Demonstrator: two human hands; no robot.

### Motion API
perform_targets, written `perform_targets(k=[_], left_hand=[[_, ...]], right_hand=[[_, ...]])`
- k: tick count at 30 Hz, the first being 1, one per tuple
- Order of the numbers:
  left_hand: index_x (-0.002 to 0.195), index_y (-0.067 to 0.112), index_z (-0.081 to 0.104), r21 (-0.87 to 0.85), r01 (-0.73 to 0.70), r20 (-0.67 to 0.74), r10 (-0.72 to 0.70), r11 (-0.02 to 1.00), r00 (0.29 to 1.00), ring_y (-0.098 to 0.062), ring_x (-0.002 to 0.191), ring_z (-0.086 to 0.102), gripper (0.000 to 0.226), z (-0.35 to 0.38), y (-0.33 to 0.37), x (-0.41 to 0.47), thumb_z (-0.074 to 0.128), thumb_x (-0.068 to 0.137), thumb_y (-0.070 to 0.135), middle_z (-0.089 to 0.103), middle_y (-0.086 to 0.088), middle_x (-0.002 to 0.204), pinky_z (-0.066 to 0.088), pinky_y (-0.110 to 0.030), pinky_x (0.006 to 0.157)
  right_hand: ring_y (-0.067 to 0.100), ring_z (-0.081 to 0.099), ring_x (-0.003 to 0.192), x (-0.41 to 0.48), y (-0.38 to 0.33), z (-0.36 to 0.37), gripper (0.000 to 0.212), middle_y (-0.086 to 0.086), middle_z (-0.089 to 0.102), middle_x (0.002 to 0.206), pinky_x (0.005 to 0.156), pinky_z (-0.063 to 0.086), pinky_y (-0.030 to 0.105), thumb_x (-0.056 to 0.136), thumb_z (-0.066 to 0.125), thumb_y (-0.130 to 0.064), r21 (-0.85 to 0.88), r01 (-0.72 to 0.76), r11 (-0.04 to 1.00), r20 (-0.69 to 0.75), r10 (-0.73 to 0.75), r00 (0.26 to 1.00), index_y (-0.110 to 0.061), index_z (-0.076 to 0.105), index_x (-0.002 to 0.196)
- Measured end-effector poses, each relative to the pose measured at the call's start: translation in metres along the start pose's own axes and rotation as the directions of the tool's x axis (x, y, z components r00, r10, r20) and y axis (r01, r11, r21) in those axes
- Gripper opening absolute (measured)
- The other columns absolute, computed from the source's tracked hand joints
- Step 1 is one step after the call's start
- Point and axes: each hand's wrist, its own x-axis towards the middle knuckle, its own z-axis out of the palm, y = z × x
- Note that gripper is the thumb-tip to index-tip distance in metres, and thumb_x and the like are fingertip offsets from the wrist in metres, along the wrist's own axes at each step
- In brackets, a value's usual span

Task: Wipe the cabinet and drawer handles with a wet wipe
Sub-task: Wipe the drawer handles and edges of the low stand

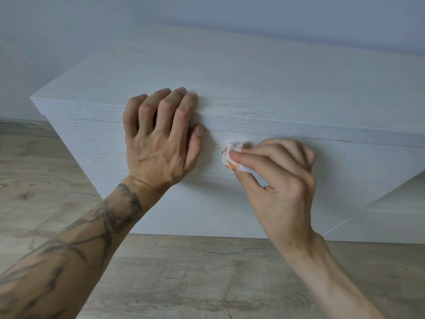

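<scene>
Pinched between the thumb and curled fingers of the right hand (279,173), a crumpled white wet wipe with orange marks (231,156) presses against the pale whitewashed wooden cabinet front (345,171) just under its top edge, beside the left hand (158,137), whose spread fingers rest over that edge.

There is a single view, taken from the person's head and facing forward and steeply down onto a low pale cabinet (276,88), so that its top and its front face both show. It sits close: the left hand (158,139) and right hand (276,176) fill the middle, with both forearms running off the bottom edge. The wooden floor (184,284) fills the lower frame, and a plain wall (207,14) crosses the top.
</scene>
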Motion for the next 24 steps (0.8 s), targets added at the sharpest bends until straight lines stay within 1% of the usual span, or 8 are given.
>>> perform_targets(k=[2, 6, 10, 13, 17, 21, 23, 24], left_hand=[[0.131, 0.008, 0.062, 0.002, 0.003, 0.003, -0.003, 1.000, 1.000, -0.030, 0.121, 0.053, 0.044, -0.001, 0.000, 0.000, 0.042, 0.105, 0.036, 0.067, -0.012, 0.129, 0.031, -0.044, 0.109], [0.131, 0.007, 0.062, 0.006, 0.004, 0.001, -0.004, 1.000, 1.000, -0.029, 0.121, 0.053, 0.044, -0.001, 0.000, 0.000, 0.042, 0.105, 0.036, 0.067, -0.011, 0.129, 0.030, -0.044, 0.109], [0.131, 0.007, 0.061, -0.001, 0.001, 0.000, -0.001, 1.000, 1.000, -0.030, 0.122, 0.052, 0.044, -0.001, 0.000, 0.000, 0.041, 0.106, 0.036, 0.066, -0.012, 0.129, 0.028, -0.042, 0.111], [0.132, 0.007, 0.061, -0.014, 0.008, 0.008, -0.008, 1.000, 1.000, -0.030, 0.123, 0.052, 0.043, -0.002, 0.000, -0.001, 0.040, 0.106, 0.035, 0.065, -0.013, 0.130, 0.027, -0.042, 0.111], [0.131, 0.007, 0.060, -0.014, 0.008, 0.012, -0.008, 1.000, 1.000, -0.031, 0.123, 0.051, 0.043, -0.003, 0.000, 0.000, 0.040, 0.106, 0.035, 0.064, -0.013, 0.130, 0.027, -0.043, 0.111], [0.132, 0.007, 0.060, -0.018, 0.010, 0.019, -0.009, 1.000, 1.000, -0.031, 0.123, 0.052, 0.044, -0.003, 0.000, 0.000, 0.039, 0.107, 0.036, 0.064, -0.012, 0.131, 0.029, -0.045, 0.110], [0.131, 0.007, 0.060, -0.018, 0.014, 0.019, -0.014, 1.000, 1.000, -0.031, 0.123, 0.052, 0.044, -0.003, 0.000, -0.001, 0.038, 0.107, 0.036, 0.065, -0.013, 0.131, 0.028, -0.044, 0.110], [0.131, 0.007, 0.060, -0.022, 0.015, 0.019, -0.014, 1.000, 1.000, -0.031, 0.123, 0.052, 0.044, -0.002, 0.001, 0.000, 0.038, 0.107, 0.036, 0.065, -0.013, 0.131, 0.028, -0.044, 0.110]], right_hand=[[0.022, 0.068, 0.091, -0.002, 0.007, -0.008, 0.008, -0.008, 0.078, 0.098, 0.086, 0.044, 0.047, 0.091, 0.085, -0.016, -0.012, 0.010, 1.000, 0.022, -0.010, 1.000, -0.019, 0.085, 0.098], [0.023, 0.064, 0.092, -0.007, 0.011, -0.020, 0.009, -0.010, 0.078, 0.101, 0.085, 0.043, 0.047, 0.090, 0.084, -0.018, -0.046, -0.064, 0.997, -0.001, 0.064, 0.998, -0.019, 0.084, 0.099], [0.021, 0.065, 0.093, 0.001, 0.003, -0.008, 0.007, -0.014, 0.078, 0.102, 0.085, 0.038, 0.044, 0.093, 0.081, -0.022, -0.030, -0.006, 1.000, 0.043, 0.008, 0.999, -0.023, 0.084, 0.099], [0.024, 0.064, 0.093, -0.006, 0.022, -0.025, 0.010, -0.013, 0.078, 0.106, 0.083, 0.039, 0.045, 0.093, 0.082, -0.016, -0.060, 0.019, 0.998, 0.044, -0.016, 0.999, -0.020, 0.084, 0.101], [0.020, 0.059, 0.095, -0.014, 0.047, -0.050, 0.010, -0.011, 0.076, 0.109, 0.084, 0.040, 0.044, 0.094, 0.081, -0.012, -0.126, 0.028, 0.992, 0.021, -0.026, 0.999, -0.015, 0.084, 0.103], [0.020, 0.057, 0.094, -0.020, 0.055, -0.056, 0.010, -0.010, 0.075, 0.109, 0.082, 0.048, 0.049, 0.094, 0.080, -0.012, -0.083, -0.016, 0.996, 0.002, 0.016, 1.000, -0.014, 0.083, 0.104], [0.020, 0.056, 0.095, -0.016, 0.043, -0.045, 0.013, -0.011, 0.076, 0.109, 0.080, 0.050, 0.055, 0.092, 0.081, -0.014, -0.046, -0.048, 0.998, -0.001, 0.048, 0.999, -0.016, 0.083, 0.105], [0.019, 0.055, 0.095, -0.012, 0.033, -0.035, 0.012, -0.012, 0.076, 0.108, 0.081, 0.050, 0.053, 0.092, 0.081, -0.016, -0.023, -0.048, 0.999, 0.008, 0.048, 0.999, -0.018, 0.084, 0.104]])
